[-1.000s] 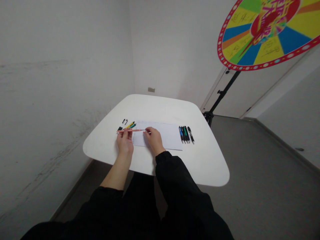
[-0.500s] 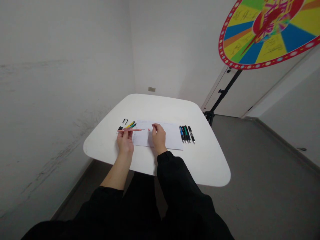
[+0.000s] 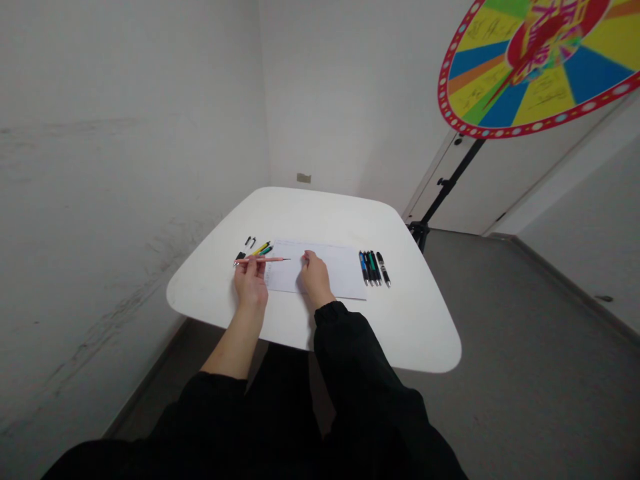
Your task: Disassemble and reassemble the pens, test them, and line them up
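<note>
My left hand (image 3: 251, 285) pinches a pink pen (image 3: 269, 260) near its rear end. The pen lies roughly level, and a thin dark tip sticks out of its right end. My right hand (image 3: 316, 279) is over the white paper (image 3: 343, 270), fingers closed. At its fingertips a small pink piece (image 3: 304, 255) shows in part; it looks like a pen's front cone, but most of it is hidden. A short gap of paper separates the pen's tip from the right fingers.
Several pens (image 3: 371, 268) lie side by side right of the paper. Yellow and green pens (image 3: 262, 249), a black item (image 3: 240, 256) and two small dark parts (image 3: 251, 241) lie at the left of the white table (image 3: 320, 210). A colourful wheel (image 3: 530, 67) stands behind right.
The small pink piece, visible left of my right hand before, is now mostly covered by its fingers. The right hand has turned slightly. The left hand and pink pen stay in place.
</note>
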`<move>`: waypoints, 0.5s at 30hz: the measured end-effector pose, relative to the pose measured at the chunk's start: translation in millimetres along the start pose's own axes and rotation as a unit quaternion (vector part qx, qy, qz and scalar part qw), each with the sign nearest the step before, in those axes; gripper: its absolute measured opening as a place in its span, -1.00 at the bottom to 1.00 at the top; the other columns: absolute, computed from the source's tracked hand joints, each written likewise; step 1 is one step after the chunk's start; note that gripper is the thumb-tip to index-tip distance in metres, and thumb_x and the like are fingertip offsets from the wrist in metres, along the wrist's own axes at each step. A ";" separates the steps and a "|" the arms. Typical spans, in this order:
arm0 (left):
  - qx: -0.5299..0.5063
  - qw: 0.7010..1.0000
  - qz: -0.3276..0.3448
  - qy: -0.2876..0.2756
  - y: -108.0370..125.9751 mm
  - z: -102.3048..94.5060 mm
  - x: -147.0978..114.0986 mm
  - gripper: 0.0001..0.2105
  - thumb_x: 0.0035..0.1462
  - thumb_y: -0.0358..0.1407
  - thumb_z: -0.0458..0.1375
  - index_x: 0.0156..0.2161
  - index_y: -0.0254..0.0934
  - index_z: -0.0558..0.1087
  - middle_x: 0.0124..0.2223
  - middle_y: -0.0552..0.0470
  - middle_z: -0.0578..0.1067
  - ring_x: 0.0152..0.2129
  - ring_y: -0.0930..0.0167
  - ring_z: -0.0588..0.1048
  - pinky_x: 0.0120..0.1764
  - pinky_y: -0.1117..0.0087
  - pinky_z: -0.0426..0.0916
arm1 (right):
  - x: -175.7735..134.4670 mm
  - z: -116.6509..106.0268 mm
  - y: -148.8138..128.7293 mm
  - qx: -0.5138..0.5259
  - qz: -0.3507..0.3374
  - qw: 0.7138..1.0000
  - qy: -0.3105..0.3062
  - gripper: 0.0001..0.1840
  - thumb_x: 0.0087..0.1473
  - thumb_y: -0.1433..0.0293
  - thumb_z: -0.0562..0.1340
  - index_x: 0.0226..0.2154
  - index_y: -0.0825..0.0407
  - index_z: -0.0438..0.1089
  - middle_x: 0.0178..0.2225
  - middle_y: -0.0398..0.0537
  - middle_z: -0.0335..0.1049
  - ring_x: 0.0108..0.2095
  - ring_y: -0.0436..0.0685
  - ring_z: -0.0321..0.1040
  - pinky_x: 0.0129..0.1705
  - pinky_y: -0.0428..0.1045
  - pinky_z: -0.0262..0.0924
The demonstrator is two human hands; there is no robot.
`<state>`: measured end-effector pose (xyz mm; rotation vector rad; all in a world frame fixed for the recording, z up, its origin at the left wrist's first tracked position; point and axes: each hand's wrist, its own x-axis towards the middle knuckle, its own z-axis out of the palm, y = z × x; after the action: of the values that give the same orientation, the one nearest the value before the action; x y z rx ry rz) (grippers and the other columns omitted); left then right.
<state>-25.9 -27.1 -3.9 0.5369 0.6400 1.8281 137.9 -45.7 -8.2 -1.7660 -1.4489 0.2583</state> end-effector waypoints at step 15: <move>-0.006 1.000 0.011 -0.019 -2.0 -0.8 -0.8 -0.76 0.12 -0.28 0.43 -0.26 -0.30 0.45 -0.26 0.02 0.62 -0.26 0.44 0.62 -0.01 0.36 0.45 | 9.4 -5.9 3.1 -0.027 -0.036 0.999 -0.006 -0.59 0.28 0.54 0.10 0.13 0.19 0.41 0.01 0.24 0.52 0.03 0.26 0.40 0.14 0.12 0.22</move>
<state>-24.7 -27.5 -5.8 0.5716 0.5981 1.8375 146.8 -40.1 -3.5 -1.7533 -1.5373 0.1937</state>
